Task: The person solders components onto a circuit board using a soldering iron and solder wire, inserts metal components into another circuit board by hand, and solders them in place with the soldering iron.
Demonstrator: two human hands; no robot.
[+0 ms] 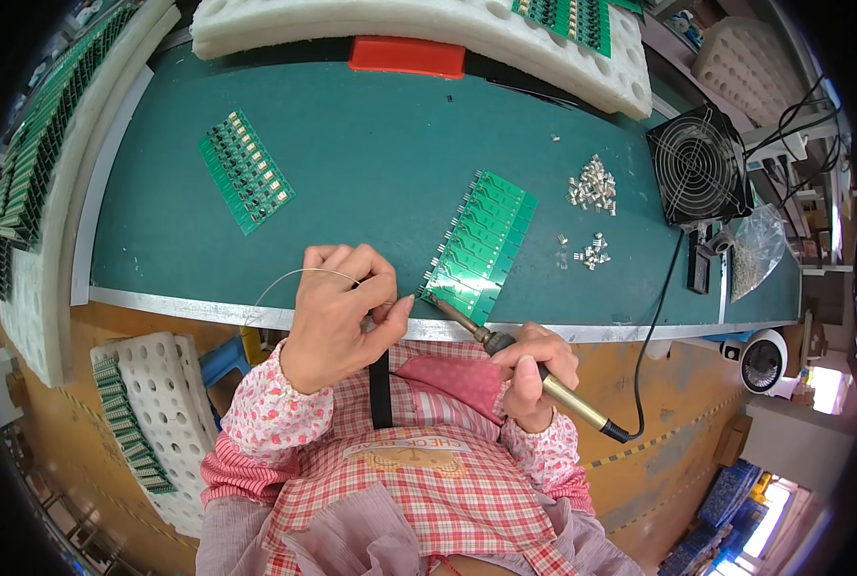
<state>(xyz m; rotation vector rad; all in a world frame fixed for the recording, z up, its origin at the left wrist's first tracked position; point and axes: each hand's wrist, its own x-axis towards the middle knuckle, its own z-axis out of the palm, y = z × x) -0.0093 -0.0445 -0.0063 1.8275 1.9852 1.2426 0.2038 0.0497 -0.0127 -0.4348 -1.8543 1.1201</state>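
Observation:
My right hand [536,369] is closed around a soldering iron [574,399], whose tip reaches the lower left corner of a green circuit board panel [483,235]. Pinched in my left hand [344,305] is a thin strand of solder wire [289,276], which loops out to the left; its end by the iron's tip is too small to make out. The panel lies tilted on the green mat near the table's front edge, with small metal pins along its left side. Another board panel [246,173], fitted with components, rests farther left.
Small metal parts lie in two piles [593,185] on the right, beside a black fan [699,163] and a clear bag [757,252]. At the back are a red tray [407,58] and white foam [351,24]. The iron's black cord [651,331] runs along the right.

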